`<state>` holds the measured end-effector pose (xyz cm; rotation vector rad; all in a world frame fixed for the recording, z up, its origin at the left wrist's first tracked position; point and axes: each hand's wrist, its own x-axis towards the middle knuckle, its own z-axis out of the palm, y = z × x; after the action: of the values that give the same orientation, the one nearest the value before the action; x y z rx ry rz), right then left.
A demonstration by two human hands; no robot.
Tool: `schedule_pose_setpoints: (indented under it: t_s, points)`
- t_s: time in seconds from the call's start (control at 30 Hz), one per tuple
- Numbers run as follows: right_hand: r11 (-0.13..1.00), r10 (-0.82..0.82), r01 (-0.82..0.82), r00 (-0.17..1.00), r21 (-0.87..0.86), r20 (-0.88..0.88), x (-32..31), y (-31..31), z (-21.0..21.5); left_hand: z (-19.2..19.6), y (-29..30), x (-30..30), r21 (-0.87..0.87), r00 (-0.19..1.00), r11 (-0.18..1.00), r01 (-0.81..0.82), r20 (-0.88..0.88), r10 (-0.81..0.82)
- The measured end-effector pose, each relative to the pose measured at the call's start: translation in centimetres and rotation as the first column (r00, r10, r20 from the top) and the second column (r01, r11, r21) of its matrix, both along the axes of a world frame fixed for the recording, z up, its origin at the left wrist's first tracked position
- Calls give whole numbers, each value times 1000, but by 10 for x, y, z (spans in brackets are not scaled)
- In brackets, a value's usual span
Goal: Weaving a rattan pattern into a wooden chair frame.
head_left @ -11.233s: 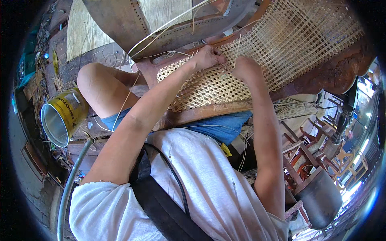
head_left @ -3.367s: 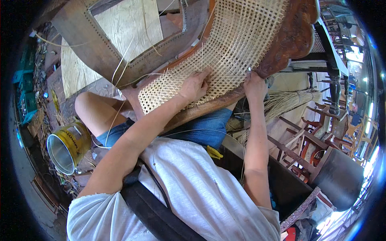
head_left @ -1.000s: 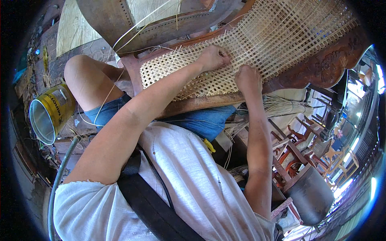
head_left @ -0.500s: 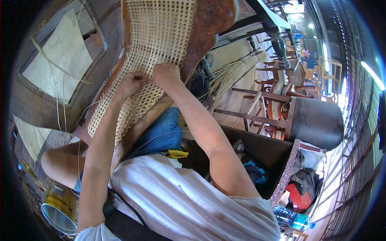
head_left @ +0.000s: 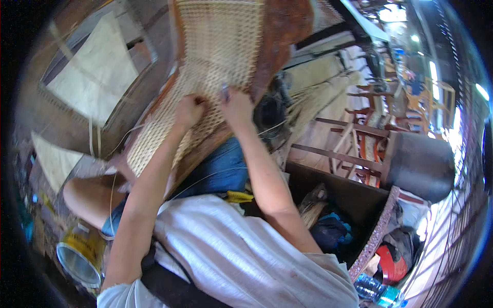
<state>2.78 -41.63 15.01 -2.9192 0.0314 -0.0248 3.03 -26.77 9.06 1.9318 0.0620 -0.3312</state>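
— Grip first: our left hand [head_left: 189,110] is curled, fingertips pressed onto the woven cane panel [head_left: 205,77]. Whether it pinches a strand, we cannot tell.

— Right hand [head_left: 235,105]?

— Fingers pressed together against the same weave, just beside the left, a small dark tool [head_left: 225,92] poking up between them.

— Where's the panel?

— Tilted across our lap, set in a brown wooden frame [head_left: 280,36]; hands near its lower edge. Loose cane strands [head_left: 110,190] trail below. Yellow tin [head_left: 81,254] by our knee.
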Motion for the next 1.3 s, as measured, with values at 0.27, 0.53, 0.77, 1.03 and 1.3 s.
schedule_pose_setpoints:
  t_s: [0.27,0.53,0.77,1.03,1.3]
  points:
    - [963,-35,37,999,-268,14,21,-44,33,-13,-4,-8,107,927,988,108,347,-139]
    - [975,-87,125,975,-185,204,23,-46,19,-16,21,-30,20,815,996,88,574,-83]
    - [977,213,-208,958,-44,192,16,-10,9,-28,19,-27,62,884,984,168,433,-178]
    - [939,74,-26,989,-344,129,29,-54,32,-15,15,-6,101,903,958,268,321,-286]
    - [998,2,1,999,-56,49,-20,-53,42,-19,18,-1,60,912,960,275,300,-280]
